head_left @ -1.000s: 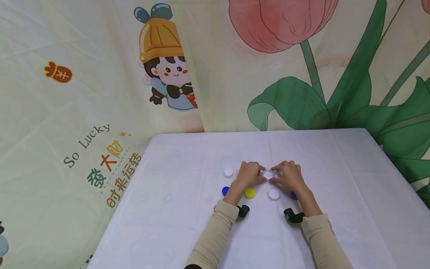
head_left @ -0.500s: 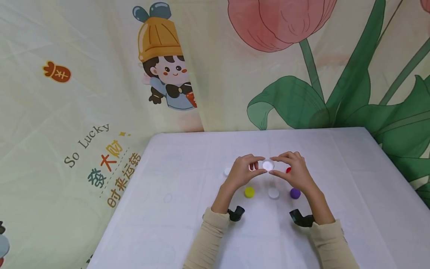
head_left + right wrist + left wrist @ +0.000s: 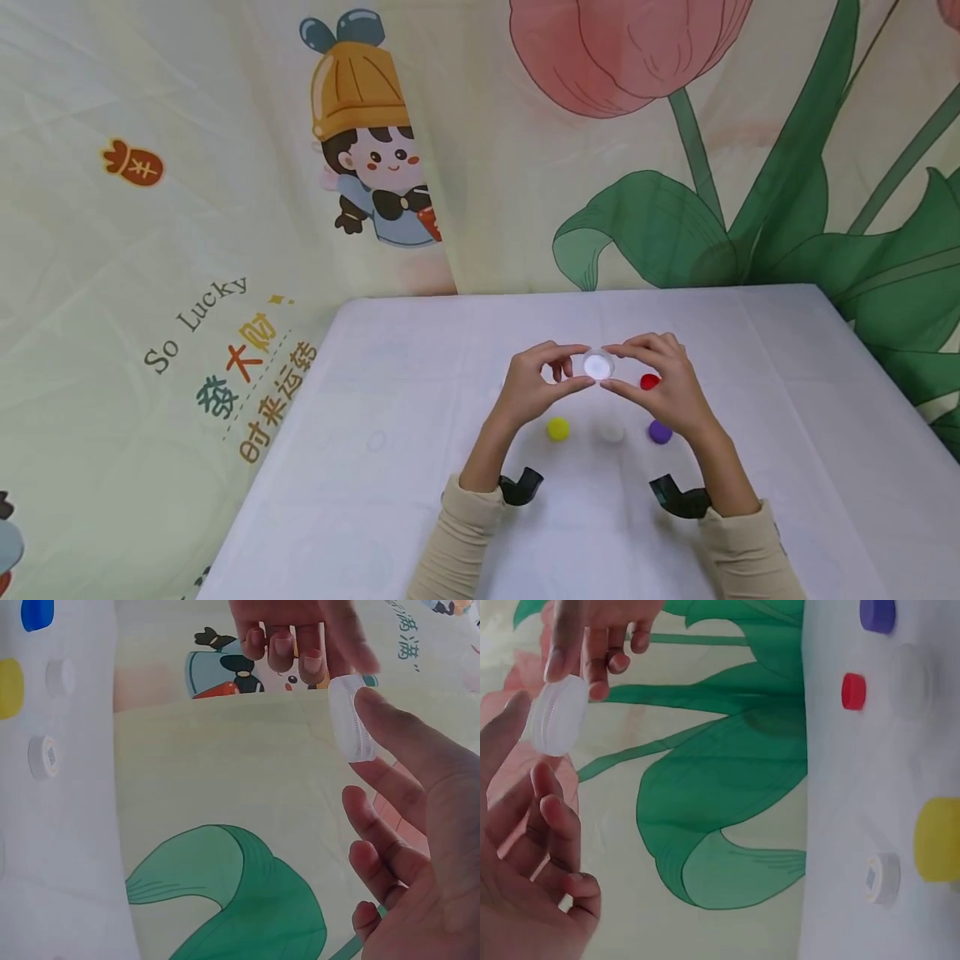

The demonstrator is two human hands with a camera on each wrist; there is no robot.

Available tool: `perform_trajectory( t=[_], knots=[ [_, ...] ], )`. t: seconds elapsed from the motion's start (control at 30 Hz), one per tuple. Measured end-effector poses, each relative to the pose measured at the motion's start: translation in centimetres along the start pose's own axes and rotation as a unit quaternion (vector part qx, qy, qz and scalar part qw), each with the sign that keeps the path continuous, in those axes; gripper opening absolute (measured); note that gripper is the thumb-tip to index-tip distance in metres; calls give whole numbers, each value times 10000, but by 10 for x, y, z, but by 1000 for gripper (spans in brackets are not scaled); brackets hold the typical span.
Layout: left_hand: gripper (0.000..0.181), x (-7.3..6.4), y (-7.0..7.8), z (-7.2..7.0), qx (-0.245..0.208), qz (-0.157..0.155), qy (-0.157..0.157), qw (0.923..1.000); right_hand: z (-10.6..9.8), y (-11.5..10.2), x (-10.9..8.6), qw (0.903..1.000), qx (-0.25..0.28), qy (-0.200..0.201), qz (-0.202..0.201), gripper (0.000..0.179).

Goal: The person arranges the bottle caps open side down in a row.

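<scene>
Both hands hold one round, whitish bottle cap (image 3: 598, 365) with a ridged side, raised over the table. My left hand (image 3: 528, 383) pinches its left edge between thumb and forefinger. On the opposite edge, the thumb and forefinger of my right hand (image 3: 667, 379) pinch it too. Seen from the left wrist, the cap (image 3: 559, 716) stands on edge between the two hands. In the right wrist view the thumb lies along the cap (image 3: 351, 720), and the other fingers are loosely bent.
On the white table (image 3: 420, 500) lie a yellow cap (image 3: 557, 429), a pale cap (image 3: 612, 431), a purple cap (image 3: 660, 432) and a red cap (image 3: 649, 382). The right wrist view adds a blue cap (image 3: 37, 613) and a small white cap with a printed mark (image 3: 45, 757). A printed cloth (image 3: 487, 208) hangs behind.
Both hands have risen from close over the table, lifting the whitish cap with them. Its face now shows more fully, and the red and purple caps have come into sight.
</scene>
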State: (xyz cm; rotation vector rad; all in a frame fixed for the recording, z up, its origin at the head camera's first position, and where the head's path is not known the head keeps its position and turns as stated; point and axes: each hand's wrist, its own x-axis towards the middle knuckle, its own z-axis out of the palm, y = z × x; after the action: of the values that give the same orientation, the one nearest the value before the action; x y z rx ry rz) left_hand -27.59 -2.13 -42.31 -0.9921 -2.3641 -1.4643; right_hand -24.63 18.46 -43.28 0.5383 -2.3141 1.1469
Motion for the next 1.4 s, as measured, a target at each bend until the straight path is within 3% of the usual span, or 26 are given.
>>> perform_trajectory(
  t=[0.1,0.2,0.27,0.37,0.5,0.83,0.97,1.07,1.2,1.4],
  knots=[
    [33,-3,0,1,-450,-724,-12,9964,1,1,-1,10000,39,13,18,43],
    [31,-4,-9,4,-820,-1535,-75,9847,2,2,-1,10000,30,29,-16,44],
    [31,-4,-9,4,-989,-1913,-139,9764,3,3,-1,10000,7,31,-46,44],
    [31,-4,-8,5,-1218,-2250,-236,9664,3,3,-2,10000,11,27,-84,44],
    [31,-3,-7,7,-1295,-2373,-315,9622,4,4,-3,9999,0,-1,-143,44],
    [29,-2,-9,12,-1108,-2311,-222,9663,7,6,-5,9999,106,9,-67,44],
    [29,-3,-9,13,-855,-2165,-58,9725,8,8,-7,9999,107,-67,44,46],
    [26,-3,-9,13,-554,-1841,112,9813,9,9,-8,9995,73,-195,217,45],
    [23,-3,-10,13,-314,-1180,344,9919,9,10,-10,9975,129,-438,533,34],
    [20,-5,-10,11,10,23,468,9989,10,11,-13,9935,388,-718,797,20]
  ],
)
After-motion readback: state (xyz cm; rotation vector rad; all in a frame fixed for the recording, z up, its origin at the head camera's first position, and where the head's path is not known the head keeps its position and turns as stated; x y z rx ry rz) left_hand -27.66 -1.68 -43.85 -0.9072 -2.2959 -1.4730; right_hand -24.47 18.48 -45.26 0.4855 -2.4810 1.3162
